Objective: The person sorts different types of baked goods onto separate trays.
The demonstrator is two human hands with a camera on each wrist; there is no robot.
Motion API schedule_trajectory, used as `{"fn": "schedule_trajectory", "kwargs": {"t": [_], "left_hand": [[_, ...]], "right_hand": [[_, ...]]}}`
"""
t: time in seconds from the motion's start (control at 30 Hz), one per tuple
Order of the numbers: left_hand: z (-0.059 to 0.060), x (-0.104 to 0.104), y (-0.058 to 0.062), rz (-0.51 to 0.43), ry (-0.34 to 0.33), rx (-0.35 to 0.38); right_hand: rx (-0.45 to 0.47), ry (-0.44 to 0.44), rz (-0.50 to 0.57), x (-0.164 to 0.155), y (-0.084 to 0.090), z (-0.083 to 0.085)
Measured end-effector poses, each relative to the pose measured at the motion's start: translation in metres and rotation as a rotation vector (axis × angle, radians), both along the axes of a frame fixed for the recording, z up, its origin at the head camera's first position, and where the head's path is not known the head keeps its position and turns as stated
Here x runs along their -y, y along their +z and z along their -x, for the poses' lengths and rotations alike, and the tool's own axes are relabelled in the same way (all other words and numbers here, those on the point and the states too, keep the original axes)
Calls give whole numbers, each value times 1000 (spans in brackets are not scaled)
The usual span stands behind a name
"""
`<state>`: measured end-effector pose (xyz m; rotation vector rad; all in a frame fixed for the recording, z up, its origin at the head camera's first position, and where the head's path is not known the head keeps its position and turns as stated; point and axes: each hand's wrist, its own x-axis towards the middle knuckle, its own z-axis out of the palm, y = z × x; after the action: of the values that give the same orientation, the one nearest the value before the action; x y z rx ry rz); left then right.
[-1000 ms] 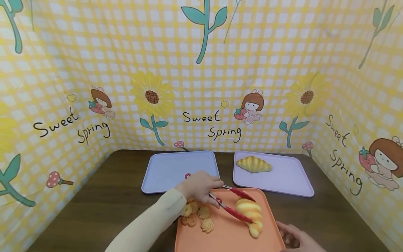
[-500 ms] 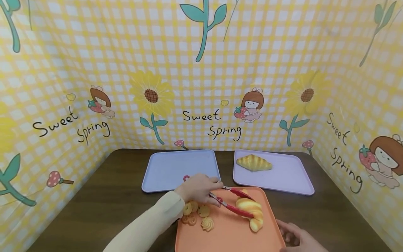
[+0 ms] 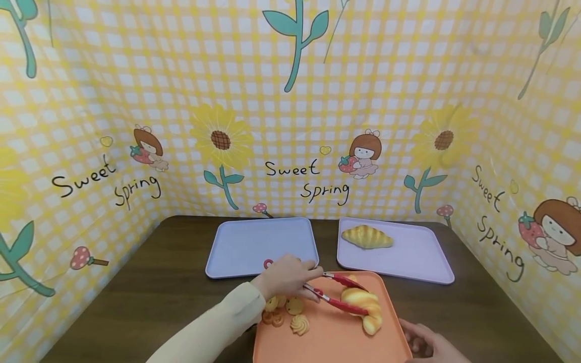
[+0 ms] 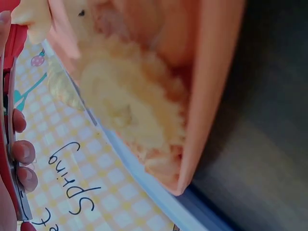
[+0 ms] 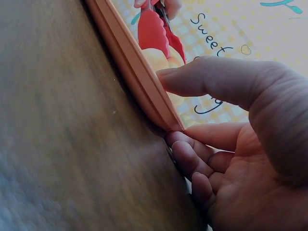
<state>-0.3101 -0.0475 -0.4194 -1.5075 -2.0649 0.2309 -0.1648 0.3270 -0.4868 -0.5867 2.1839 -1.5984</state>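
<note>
My left hand (image 3: 286, 277) grips red tongs (image 3: 338, 297), whose two arms clasp a yellow croissant (image 3: 368, 310) on the orange tray (image 3: 327, 343). The left wrist view shows my fingers (image 4: 21, 154) curled round the tongs' handle (image 4: 9, 144), beside the tray's rim (image 4: 211, 96). My right hand (image 3: 424, 343) holds the tray's right edge. In the right wrist view its thumb (image 5: 216, 79) lies on the rim (image 5: 130, 62) and the other fingers curl underneath. Several small cookies (image 3: 286, 310) lie on the tray's left part, just under my left hand.
Behind the orange tray are a bare blue tray (image 3: 254, 244) and a lilac tray (image 3: 408, 262) with a second croissant (image 3: 366, 237). All of them sit on a dark wooden table (image 3: 159, 292), with yellow patterned walls on three sides.
The tongs' arms have closed in on the croissant, which has shifted slightly away from me on the tray. My right hand has stayed at the tray's edge.
</note>
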Motion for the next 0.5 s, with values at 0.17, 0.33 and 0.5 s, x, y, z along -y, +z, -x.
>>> {"fn": "schedule_trajectory", "kwargs": {"t": [0.17,0.33,0.5], "left_hand": [[-2,0,-4,-34,4,-11],[-5,3,-8,-63,17,-7],[-6,6,-10,-104,49,55]], "right_hand": [[-36,-6,6,-1,-1,0],[-38,-3,20,-1,-1,1],[-63,33,95,-4,-6,0]]}}
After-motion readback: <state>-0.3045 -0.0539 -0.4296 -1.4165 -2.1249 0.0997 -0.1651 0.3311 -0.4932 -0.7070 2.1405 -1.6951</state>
